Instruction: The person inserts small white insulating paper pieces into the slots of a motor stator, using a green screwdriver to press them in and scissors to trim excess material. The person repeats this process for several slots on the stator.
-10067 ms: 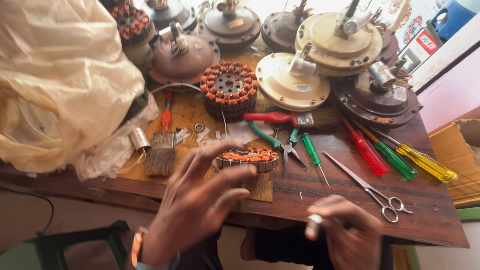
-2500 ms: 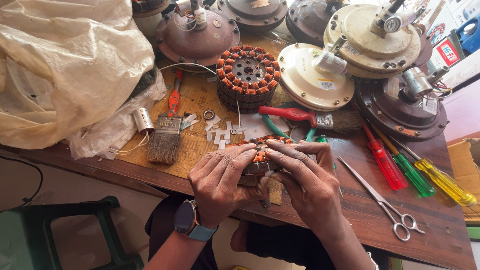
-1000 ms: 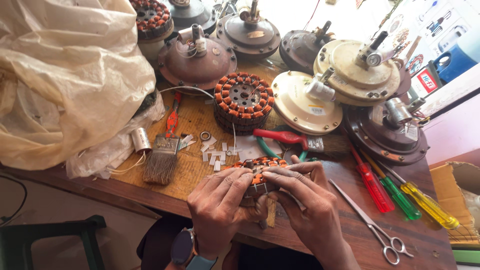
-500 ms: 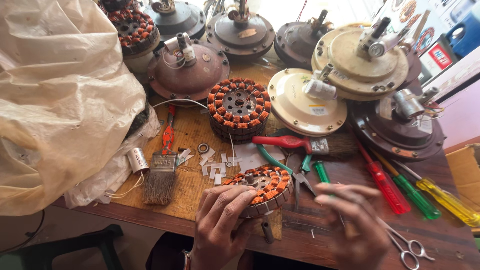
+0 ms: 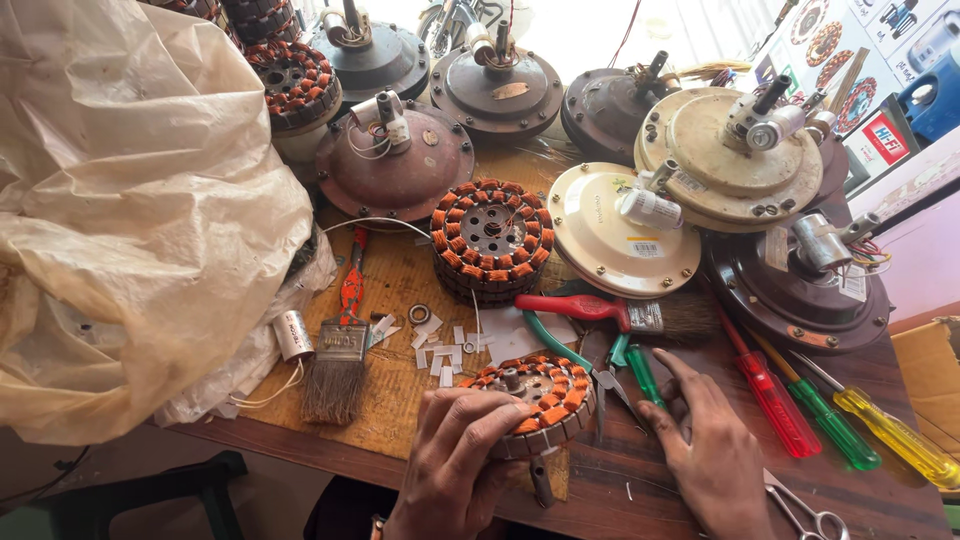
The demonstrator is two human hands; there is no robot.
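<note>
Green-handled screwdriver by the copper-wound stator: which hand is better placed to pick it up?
Right, probably. The right hand lies open on the wooden table, fingertips beside the green-handled screwdriver. The left hand is occupied, gripping the copper-wound stator.

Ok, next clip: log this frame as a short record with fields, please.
setting: wooden workbench crowded with fan motor housings
left hand: left hand grips a copper-wound stator at the near edge
right hand: right hand flat on the bench, fingers by a green-handled screwdriver
nearby: paintbrush, second stator, scissors
far left: plastic bag
</note>
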